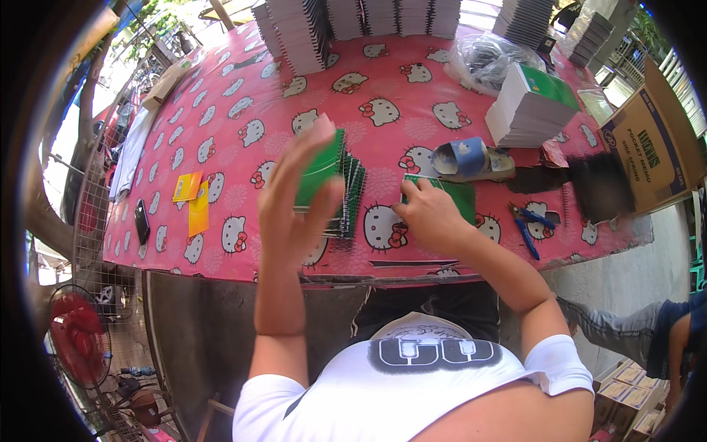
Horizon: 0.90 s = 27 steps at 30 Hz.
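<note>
Over a stack of green spiral notebooks (pixel 353 199) my left hand (pixel 298 188) is raised, its fingers stretched out and thumb apart; it is blurred, and whether it touches the top cover cannot be told. To the right, my right hand (pixel 434 214) bends its fingers over the left edge of a green notebook (pixel 462 199) lying on the table, with thumb and fingertips closed there. Part of that notebook is hidden under the hand. A blue slipper (pixel 468 158) lies just beyond it, and blue-handled pliers (pixel 529 230) rest to its right.
Stacked notebooks (pixel 532 114) stand at right, beside a clear plastic bag (pixel 490 60) and an open carton (pixel 652 147). More spiral stacks (pixel 294 33) line the pink table's (pixel 294 99) far edge. A phone (pixel 142 221) and yellow booklets (pixel 199 212) lie left. A person (pixel 655 328) is at right.
</note>
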Each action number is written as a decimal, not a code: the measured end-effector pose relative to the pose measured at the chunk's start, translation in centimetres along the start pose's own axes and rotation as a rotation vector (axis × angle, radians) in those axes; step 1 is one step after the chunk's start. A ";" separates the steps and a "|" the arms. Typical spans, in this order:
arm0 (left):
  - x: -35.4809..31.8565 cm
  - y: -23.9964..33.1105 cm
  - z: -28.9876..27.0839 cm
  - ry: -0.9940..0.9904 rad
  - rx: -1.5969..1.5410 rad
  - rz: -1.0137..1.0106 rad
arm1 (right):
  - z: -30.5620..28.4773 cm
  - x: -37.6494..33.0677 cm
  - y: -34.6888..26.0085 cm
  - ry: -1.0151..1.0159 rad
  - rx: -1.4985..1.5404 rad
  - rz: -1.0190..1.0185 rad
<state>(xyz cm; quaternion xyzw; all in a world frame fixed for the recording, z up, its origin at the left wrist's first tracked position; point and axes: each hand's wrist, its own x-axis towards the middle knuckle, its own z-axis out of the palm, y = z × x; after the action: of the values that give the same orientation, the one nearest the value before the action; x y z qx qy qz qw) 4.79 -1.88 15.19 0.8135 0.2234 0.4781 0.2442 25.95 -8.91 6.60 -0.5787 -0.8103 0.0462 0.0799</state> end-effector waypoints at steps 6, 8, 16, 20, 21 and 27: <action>-5.6 2.5 3.2 0.035 -0.755 -0.393 | -0.8 1.2 1.7 -0.110 0.169 -0.041; -6.5 1.6 4.2 0.042 -0.823 -0.539 | -0.7 1.3 1.7 -0.106 0.141 -0.056; -7.6 0.4 6.4 -0.025 -0.872 -0.783 | -1.1 1.4 2.9 -0.088 0.256 -0.092; -7.1 -1.2 8.1 -0.031 -1.151 -1.104 | -2.1 0.7 3.8 0.197 0.458 -0.027; -6.6 -1.2 8.4 0.013 -1.174 -1.129 | -3.2 0.0 3.4 0.308 0.517 0.006; -4.9 -2.9 12.5 -0.007 -0.913 -0.972 | -2.9 -4.8 0.9 0.426 0.362 -0.075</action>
<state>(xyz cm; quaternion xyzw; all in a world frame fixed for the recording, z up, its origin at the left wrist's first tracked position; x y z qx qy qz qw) 13.35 -4.88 4.86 0.4367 0.3390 0.3574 0.7528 28.87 -13.19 8.88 -0.5212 -0.7747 0.0646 0.3522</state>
